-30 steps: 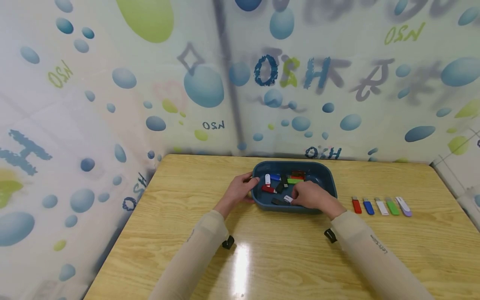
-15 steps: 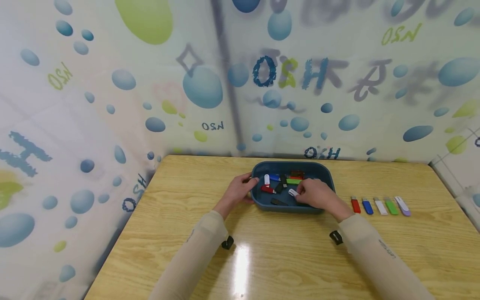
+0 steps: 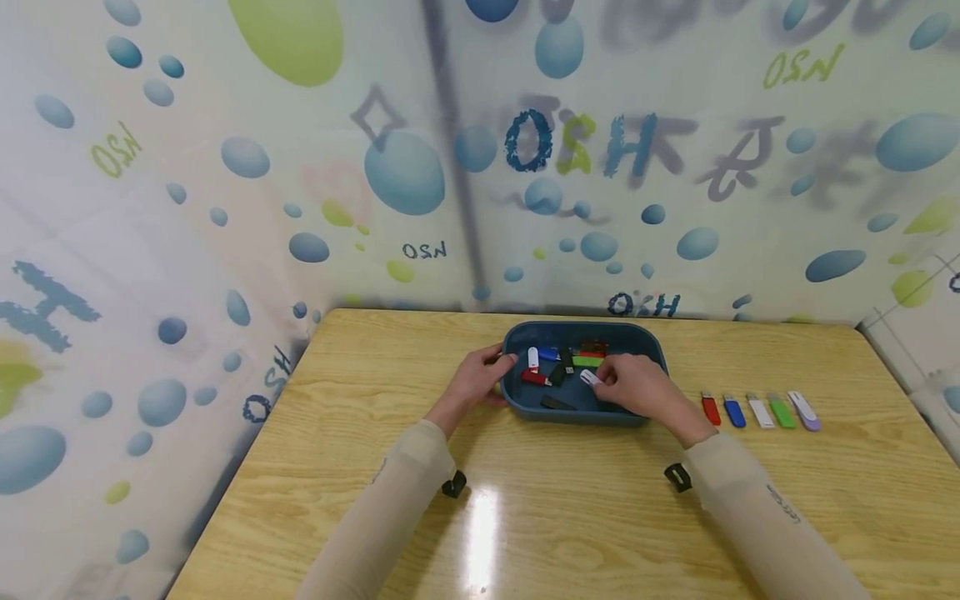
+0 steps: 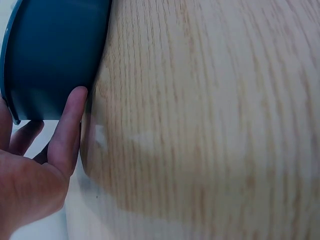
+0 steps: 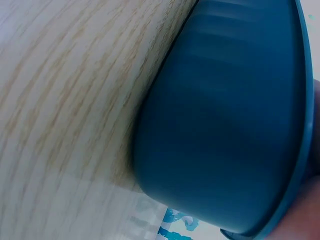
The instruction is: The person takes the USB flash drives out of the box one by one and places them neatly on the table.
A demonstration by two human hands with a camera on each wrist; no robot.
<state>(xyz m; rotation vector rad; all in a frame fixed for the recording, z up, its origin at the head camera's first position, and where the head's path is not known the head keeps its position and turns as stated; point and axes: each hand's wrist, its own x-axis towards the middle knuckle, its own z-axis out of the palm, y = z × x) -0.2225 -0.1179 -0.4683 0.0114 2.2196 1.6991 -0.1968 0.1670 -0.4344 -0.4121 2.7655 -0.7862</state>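
A dark blue plastic bin (image 3: 525, 409) stands on the table with several USB sticks in it. My left hand (image 3: 474, 379) grips its left end, thumb over the rim; in the left wrist view its fingers (image 4: 74, 117) lie along the outer wall. Inside the bin, my right hand (image 3: 636, 385) pinches a white USB stick (image 3: 589, 378) between thumb and fingers. Around it lie a red stick (image 3: 536, 378), a white one (image 3: 533, 358), a blue one (image 3: 549, 353), a green one (image 3: 587, 362) and black ones. In the right wrist view the bin's wall hides most of this hand.
Right of the bin several USB sticks form a row: red (image 3: 711, 409), blue (image 3: 734, 412), white (image 3: 760, 412), green (image 3: 782, 411) and white-and-lavender (image 3: 805, 412). A patterned wall (image 3: 420, 275) borders the wooden table (image 3: 570, 508) at the back.
The right hand has moved slightly right and up within the bin, bringing the pinched white USB stick away from the black one near the front wall. The left hand has stayed on the bin.
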